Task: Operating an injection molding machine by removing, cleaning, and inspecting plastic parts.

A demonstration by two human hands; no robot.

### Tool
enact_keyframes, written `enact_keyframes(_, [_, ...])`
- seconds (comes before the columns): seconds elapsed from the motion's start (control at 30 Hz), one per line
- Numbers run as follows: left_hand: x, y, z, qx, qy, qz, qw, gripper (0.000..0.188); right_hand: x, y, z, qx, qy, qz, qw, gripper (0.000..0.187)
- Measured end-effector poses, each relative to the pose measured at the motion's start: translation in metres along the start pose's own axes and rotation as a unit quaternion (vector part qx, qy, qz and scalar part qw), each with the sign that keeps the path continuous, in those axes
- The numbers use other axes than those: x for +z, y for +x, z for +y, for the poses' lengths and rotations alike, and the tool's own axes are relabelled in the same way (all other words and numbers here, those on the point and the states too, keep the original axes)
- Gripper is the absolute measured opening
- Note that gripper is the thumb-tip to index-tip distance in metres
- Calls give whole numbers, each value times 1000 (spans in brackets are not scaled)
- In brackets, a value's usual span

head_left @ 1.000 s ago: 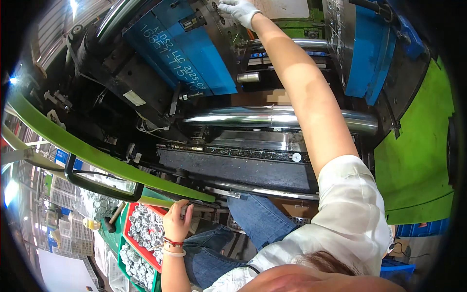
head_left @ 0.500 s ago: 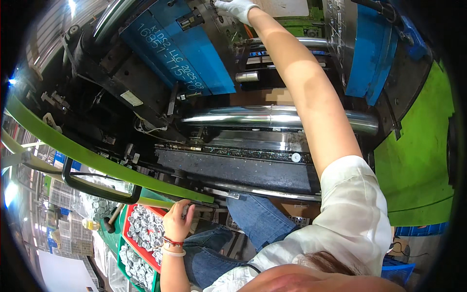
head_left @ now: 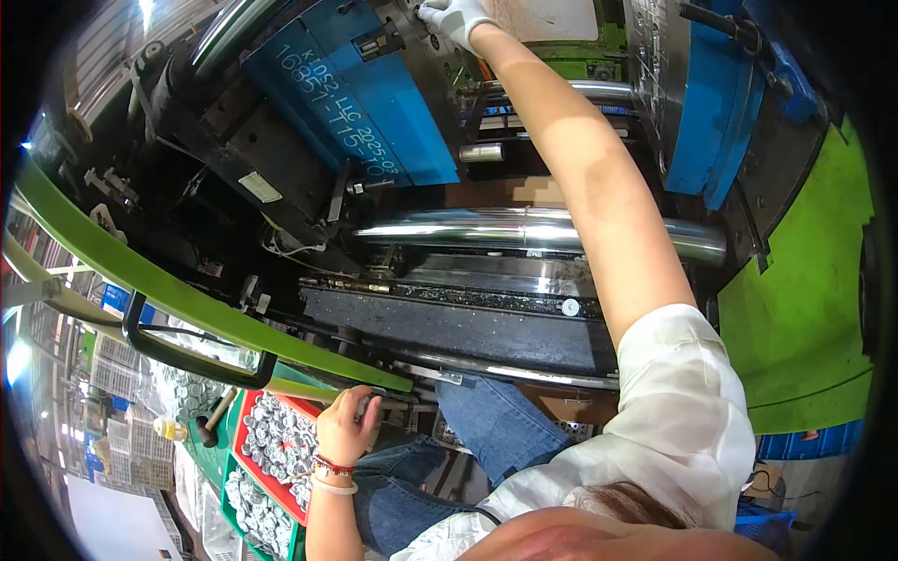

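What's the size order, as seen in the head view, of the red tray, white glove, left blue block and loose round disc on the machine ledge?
Largest to smallest:
1. Left blue block
2. Red tray
3. White glove, near the top edge
4. Loose round disc

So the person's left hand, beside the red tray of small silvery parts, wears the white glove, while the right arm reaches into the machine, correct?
Not quite: the head view shows the white glove on the right hand; the left hand, beside the red tray of small silvery parts, is ungloved. The right arm does reach into the machine.
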State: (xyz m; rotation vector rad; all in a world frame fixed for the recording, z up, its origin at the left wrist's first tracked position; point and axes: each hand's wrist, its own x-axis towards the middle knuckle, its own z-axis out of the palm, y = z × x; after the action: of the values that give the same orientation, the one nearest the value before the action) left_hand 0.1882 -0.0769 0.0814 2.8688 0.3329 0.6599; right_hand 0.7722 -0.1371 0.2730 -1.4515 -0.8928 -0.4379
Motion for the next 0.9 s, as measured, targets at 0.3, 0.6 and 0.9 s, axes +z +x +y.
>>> enact_keyframes(0.3, [-3,1,3,1,0,-18,1000,18,4,0,-3,-33,-35,25,999,29])
enact_keyframes(0.6, [4,7,6,25,-36,-21,999,24,28,-26,12,-170,-197,142,955,34])
enact_keyframes(0.9, [33,65,74,-135,-528,-62,836,20,5,-18,22,-48,-72,0,996,38])
